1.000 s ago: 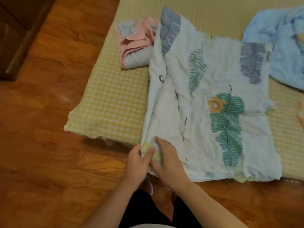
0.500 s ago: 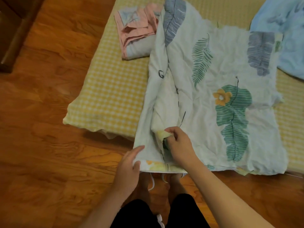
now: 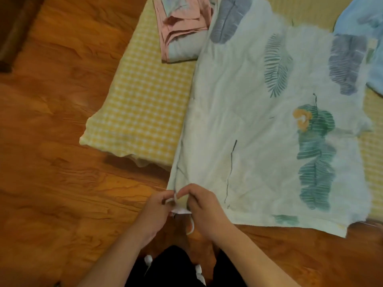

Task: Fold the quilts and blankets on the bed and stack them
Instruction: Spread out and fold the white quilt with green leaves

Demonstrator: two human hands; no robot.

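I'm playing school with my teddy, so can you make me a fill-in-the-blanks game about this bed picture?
1. Both hands, the left hand and the right hand, pinch one ____ of the leaf-print quilt.
2. The folded blanket beside that quilt has a ____ edge.
3. The mattress cover shows yellow and white ____.
4. The floor is made of ____.

Missing words: corner; pink; checks; wood
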